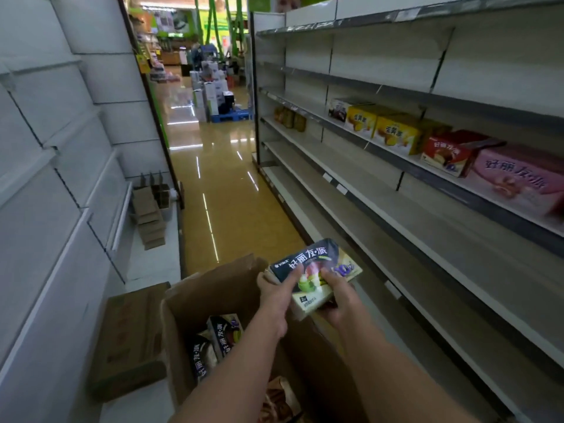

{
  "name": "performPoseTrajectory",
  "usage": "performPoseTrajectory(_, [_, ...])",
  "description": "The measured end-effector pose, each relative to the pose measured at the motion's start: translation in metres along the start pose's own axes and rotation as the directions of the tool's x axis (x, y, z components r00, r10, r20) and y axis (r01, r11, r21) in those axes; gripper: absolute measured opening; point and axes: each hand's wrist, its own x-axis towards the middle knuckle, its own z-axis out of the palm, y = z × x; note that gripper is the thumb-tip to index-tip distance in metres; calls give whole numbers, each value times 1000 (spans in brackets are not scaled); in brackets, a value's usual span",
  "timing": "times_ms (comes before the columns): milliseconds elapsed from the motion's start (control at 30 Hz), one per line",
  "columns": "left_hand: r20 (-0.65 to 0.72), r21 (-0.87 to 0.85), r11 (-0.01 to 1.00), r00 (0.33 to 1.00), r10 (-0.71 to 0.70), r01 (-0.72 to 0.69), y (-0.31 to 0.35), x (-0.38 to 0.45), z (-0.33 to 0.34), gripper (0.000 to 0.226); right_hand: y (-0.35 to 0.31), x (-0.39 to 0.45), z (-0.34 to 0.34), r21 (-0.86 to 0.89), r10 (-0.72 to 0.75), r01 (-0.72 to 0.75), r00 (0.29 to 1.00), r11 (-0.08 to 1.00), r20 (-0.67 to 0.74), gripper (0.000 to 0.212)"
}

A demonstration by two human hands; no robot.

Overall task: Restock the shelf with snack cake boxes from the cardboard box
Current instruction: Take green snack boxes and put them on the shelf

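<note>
Head view: a cake box (pixel 314 271) is gripped by both hands (pixel 276 296) (pixel 338 300) above the carton (pixel 195 303); several remain inside, shelves (pixel 396 209) mostly unfilled.

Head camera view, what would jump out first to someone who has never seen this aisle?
Both hands, left hand and right hand, grip a dark snack cake box above the open cardboard box. To the right, the shelves stand mostly bare, with one row of yellow, red and pink boxes.
</note>
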Motion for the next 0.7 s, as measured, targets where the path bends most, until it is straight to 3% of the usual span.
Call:
performPoseTrajectory(67, [-52,52,998,998,24,-21,-2,-4,9,82,-5,-5,-16,-134,-19,12,998,991,-54,54])
performPoseTrajectory(133, [-14,76,997,1000,-12,13,1,-7,9,75,-13,-1,-44,-312,-98,42,981,949,-167,111])
performPoseTrajectory(167, [16,96,995,999,-36,34,1,-8,8,72,-20,-2,-59,-414,-143,51,971,909,-192,124])
performPoseTrajectory(200, [55,126,991,997,-57,49,1,-8,10,69,-29,-13,-72,-491,-172,49,963,870,-209,117])
performPoseTrajectory(233, [96,155,986,993,-73,58,0,-10,13,65,-35,-27,-83,-567,-153,28,973,823,-175,98])
performPoseTrajectory(333, [249,246,967,959,-134,72,-9,-16,30,60,-44,-55,-122,-658,5,-59,996,751,-84,52])
performPoseTrajectory(400, [336,300,952,927,-167,62,-21,-21,50,59,-48,-69,-148,-657,6,-71,995,751,-100,45])
performPoseTrajectory(500, [434,372,928,880,-195,22,-39,-30,88,61,-49,-92,-187,-595,-104,-17,980,804,-168,33])
performPoseTrajectory(700, [605,507,847,765,-221,-156,-94,-68,174,59,-55,-153,-269,-396,-304,162,895,904,-326,48])
